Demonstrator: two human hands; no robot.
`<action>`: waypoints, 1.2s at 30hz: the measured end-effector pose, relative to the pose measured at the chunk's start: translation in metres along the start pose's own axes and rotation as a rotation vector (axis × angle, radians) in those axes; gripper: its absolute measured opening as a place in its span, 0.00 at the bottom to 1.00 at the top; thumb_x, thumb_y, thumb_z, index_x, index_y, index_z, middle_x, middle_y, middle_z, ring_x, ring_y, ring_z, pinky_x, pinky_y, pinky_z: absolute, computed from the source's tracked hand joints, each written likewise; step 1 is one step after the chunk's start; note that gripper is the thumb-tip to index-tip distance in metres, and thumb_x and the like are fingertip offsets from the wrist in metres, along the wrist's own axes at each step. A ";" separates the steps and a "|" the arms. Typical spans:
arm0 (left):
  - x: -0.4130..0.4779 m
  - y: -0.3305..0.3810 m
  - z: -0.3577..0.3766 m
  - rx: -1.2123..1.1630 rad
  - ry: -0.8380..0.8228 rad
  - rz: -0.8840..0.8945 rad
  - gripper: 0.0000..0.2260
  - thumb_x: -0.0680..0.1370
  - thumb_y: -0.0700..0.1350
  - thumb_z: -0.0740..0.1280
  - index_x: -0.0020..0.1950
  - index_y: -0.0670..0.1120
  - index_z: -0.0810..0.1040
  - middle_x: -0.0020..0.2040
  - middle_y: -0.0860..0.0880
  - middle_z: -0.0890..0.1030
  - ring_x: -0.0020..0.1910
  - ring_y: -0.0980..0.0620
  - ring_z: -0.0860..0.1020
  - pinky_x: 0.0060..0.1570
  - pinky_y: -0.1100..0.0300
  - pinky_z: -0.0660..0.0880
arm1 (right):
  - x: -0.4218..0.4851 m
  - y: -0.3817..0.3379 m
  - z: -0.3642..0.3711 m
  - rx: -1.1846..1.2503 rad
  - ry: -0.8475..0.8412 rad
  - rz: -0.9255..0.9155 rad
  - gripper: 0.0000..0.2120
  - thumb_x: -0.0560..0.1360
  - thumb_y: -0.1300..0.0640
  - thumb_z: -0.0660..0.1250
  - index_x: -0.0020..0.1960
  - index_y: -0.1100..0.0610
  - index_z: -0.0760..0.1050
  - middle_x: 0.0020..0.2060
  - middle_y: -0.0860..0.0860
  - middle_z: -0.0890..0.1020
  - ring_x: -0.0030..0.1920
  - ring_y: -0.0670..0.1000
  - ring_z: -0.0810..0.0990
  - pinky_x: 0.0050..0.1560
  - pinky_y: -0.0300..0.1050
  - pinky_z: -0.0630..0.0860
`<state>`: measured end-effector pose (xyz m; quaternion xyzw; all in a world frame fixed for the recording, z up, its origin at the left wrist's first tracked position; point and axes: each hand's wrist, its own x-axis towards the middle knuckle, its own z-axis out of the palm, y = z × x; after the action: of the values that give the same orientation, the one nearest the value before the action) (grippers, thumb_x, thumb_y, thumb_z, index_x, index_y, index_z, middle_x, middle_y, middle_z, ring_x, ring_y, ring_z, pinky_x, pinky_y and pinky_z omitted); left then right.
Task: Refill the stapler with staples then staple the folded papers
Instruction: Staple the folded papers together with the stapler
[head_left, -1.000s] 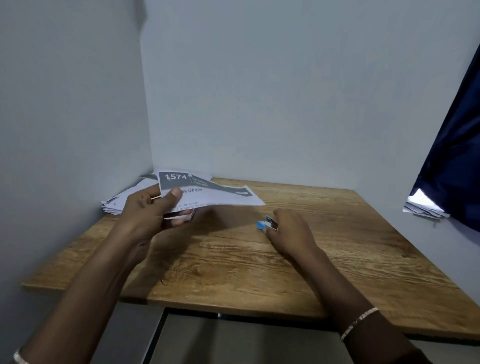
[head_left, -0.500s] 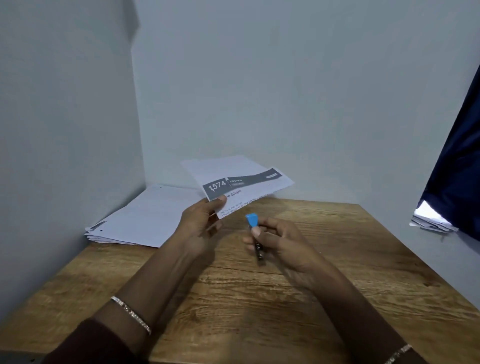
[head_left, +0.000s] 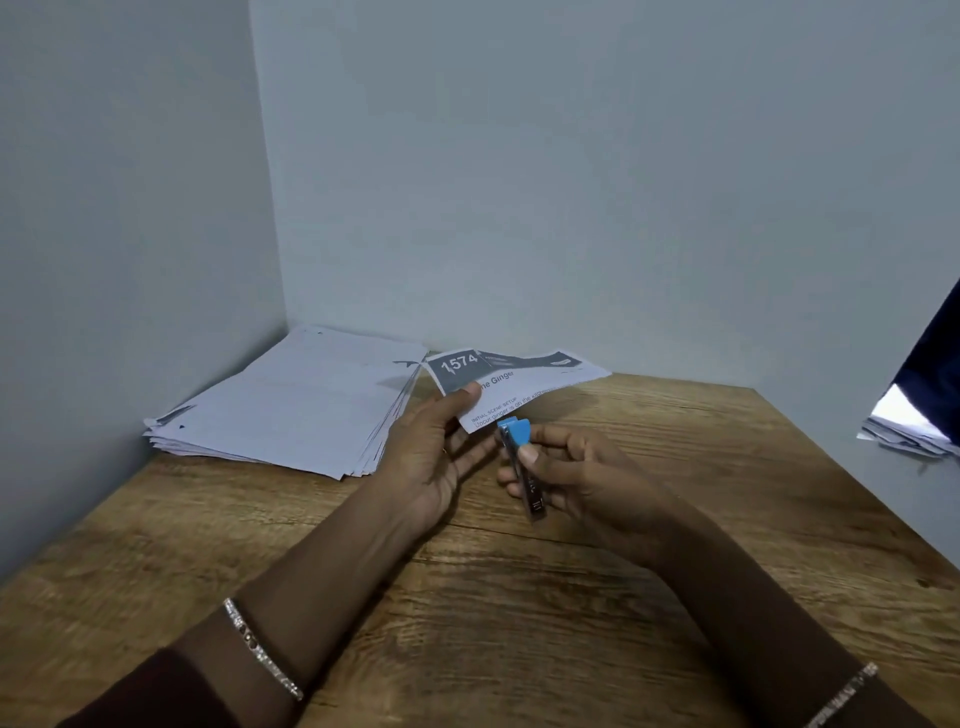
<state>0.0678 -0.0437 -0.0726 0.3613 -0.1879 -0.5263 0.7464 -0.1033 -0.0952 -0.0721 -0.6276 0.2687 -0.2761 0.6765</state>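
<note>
My left hand (head_left: 434, 452) pinches a folded printed paper (head_left: 524, 382) headed "1574", held just above the table with its corner pointing toward me. My right hand (head_left: 576, 475) grips a small blue and metal stapler (head_left: 519, 457), its blue end up. The stapler's blue tip touches the near edge of the folded paper. Whether the paper sits inside the stapler's jaw is not visible.
A thick stack of white sheets (head_left: 291, 405) lies in the back left corner of the wooden table (head_left: 571, 597). Grey walls close in at the left and back. At the right edge hang a dark blue cloth (head_left: 935, 374) and some more papers (head_left: 904, 431).
Both hands have come together. The stapler's blue tip rose from below the paper to meet its near edge, and the paper dropped lower and flatter.
</note>
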 end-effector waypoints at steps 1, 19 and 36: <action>0.000 -0.002 0.000 0.001 -0.013 -0.008 0.11 0.75 0.38 0.72 0.57 0.44 0.81 0.45 0.46 0.88 0.40 0.51 0.87 0.37 0.54 0.84 | 0.001 0.001 0.001 0.012 -0.011 -0.016 0.16 0.75 0.57 0.70 0.61 0.61 0.81 0.50 0.57 0.84 0.55 0.57 0.80 0.66 0.55 0.74; 0.004 -0.007 -0.003 0.150 -0.084 0.286 0.10 0.77 0.39 0.73 0.57 0.40 0.83 0.52 0.41 0.87 0.50 0.42 0.86 0.41 0.53 0.83 | 0.006 0.007 0.003 0.164 -0.084 -0.122 0.16 0.76 0.60 0.70 0.63 0.64 0.80 0.52 0.57 0.84 0.51 0.52 0.82 0.59 0.48 0.80; -0.001 -0.008 -0.003 0.216 -0.179 0.385 0.12 0.77 0.40 0.73 0.60 0.42 0.82 0.55 0.39 0.86 0.55 0.38 0.84 0.51 0.46 0.82 | 0.005 0.002 0.003 0.270 -0.051 -0.103 0.17 0.75 0.57 0.69 0.59 0.67 0.79 0.50 0.61 0.85 0.48 0.51 0.85 0.51 0.47 0.83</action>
<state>0.0642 -0.0427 -0.0806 0.3486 -0.3742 -0.3810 0.7702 -0.0976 -0.0964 -0.0742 -0.5506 0.1794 -0.3280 0.7464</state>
